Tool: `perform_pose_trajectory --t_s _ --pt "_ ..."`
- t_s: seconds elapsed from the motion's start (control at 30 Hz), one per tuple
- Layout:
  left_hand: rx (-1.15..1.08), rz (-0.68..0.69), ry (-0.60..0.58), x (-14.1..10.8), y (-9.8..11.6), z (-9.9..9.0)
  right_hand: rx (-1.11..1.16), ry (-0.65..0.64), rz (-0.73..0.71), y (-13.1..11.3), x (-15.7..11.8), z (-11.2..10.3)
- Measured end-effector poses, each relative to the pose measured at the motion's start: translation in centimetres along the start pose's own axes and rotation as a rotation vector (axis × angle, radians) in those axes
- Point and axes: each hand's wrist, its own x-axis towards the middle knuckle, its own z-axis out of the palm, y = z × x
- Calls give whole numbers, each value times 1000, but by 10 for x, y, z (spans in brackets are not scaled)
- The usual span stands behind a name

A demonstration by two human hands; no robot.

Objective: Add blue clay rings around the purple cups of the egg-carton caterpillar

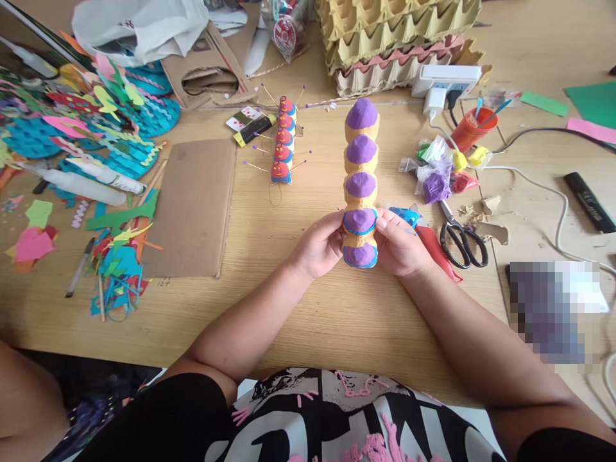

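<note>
Strip of five lumpy domes (360, 185), purple-capped over yellow, extended above the tabletop (269, 314), its near end held between the left hand (318, 245) and right hand (402, 245). Leftward lay a flat brown cardboard sheet (190, 208); beyond, ridged, peaked egg trays (394, 45) stood stacked.

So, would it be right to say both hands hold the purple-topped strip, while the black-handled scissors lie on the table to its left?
Not quite: the head view shows the black-handled scissors lying to the right of the purple-topped strip. They are on the table, and the left hand and right hand both hold the strip.
</note>
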Motion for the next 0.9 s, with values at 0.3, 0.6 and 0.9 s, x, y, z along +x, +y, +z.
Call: perform_pose_trajectory --t_s 0.3,0.6,0.9 --pt "18 7 16 -1 2 4 -21 -18 -5 -4 -1 3" --pt "38 3 15 -1 2 3 -20 -10 -17 -3 0 3" --pt "70 32 28 0 -1 -2 0 13 -37 -2 0 2"
